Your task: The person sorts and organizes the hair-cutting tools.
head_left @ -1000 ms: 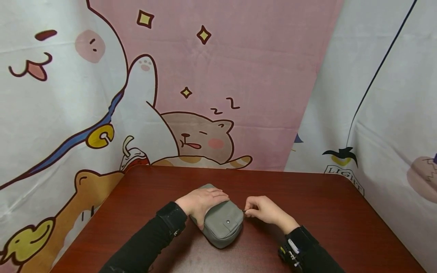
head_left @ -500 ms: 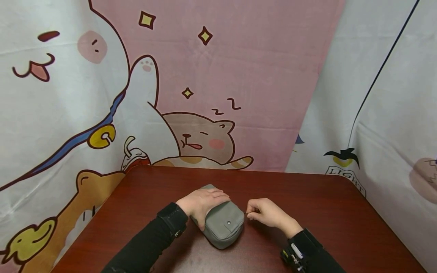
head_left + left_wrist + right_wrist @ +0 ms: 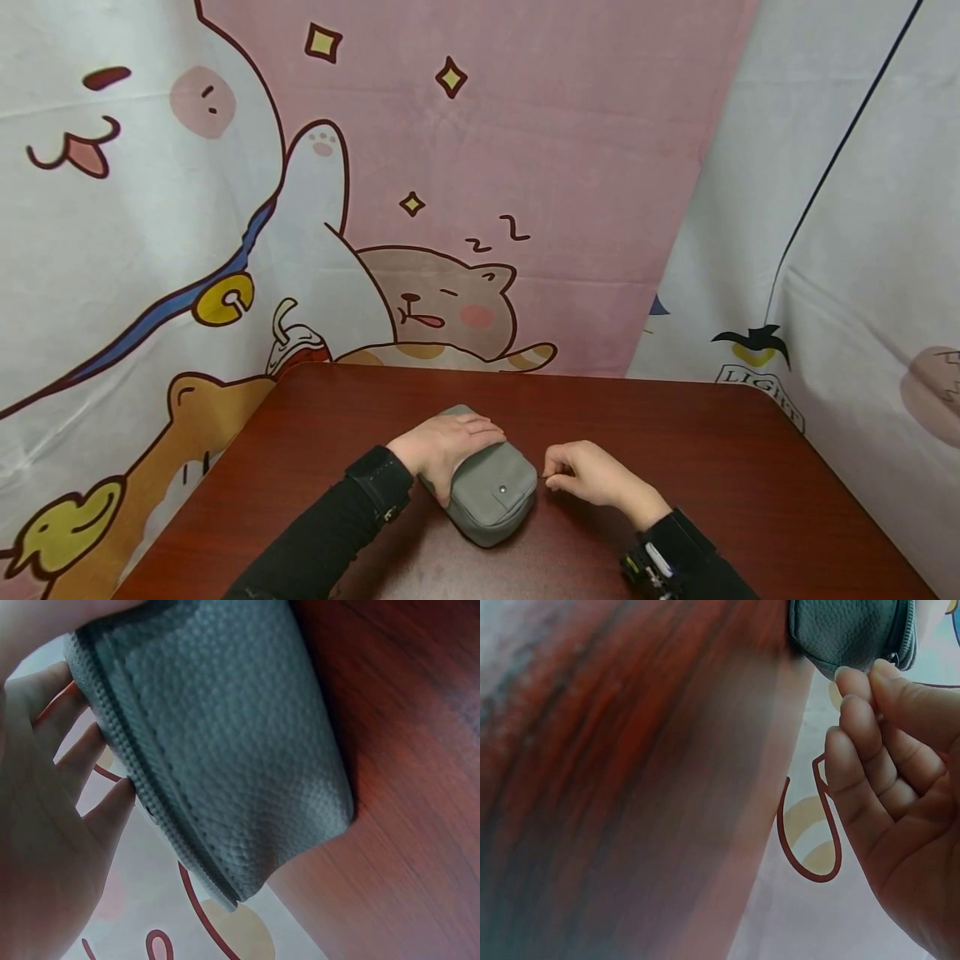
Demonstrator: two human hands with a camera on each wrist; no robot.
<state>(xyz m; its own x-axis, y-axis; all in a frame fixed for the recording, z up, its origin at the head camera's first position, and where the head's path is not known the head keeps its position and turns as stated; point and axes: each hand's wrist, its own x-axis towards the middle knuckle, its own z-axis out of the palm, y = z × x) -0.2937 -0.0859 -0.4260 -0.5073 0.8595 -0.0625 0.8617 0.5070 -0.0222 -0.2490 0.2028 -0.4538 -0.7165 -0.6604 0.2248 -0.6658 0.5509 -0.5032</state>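
Observation:
A grey pebbled-leather pouch [image 3: 491,483] with a snap button lies on the table. My left hand [image 3: 446,446] grips it, fingers laid across the top and thumb down its near left side. In the left wrist view, those fingertips meet the edge beside the zip [image 3: 142,769]. Off the pouch's right side, my right hand [image 3: 592,472] pinches a thin dark zipper pull between thumb and index finger. Seen from the right wrist, the pinching fingertips are right at the zip's end [image 3: 895,658], mostly covering the pull. The other right fingers [image 3: 862,761] are loosely bent.
The reddish-brown wooden table [image 3: 675,433] extends around the pouch on all sides. Behind it hangs a cloth backdrop [image 3: 570,167] printed with cartoon animals. A white cloth [image 3: 847,250] with a dark line hangs at the right.
My right hand has moved slightly toward the near right, still pinching the zipper pull. The left hand and the pouch stay in place.

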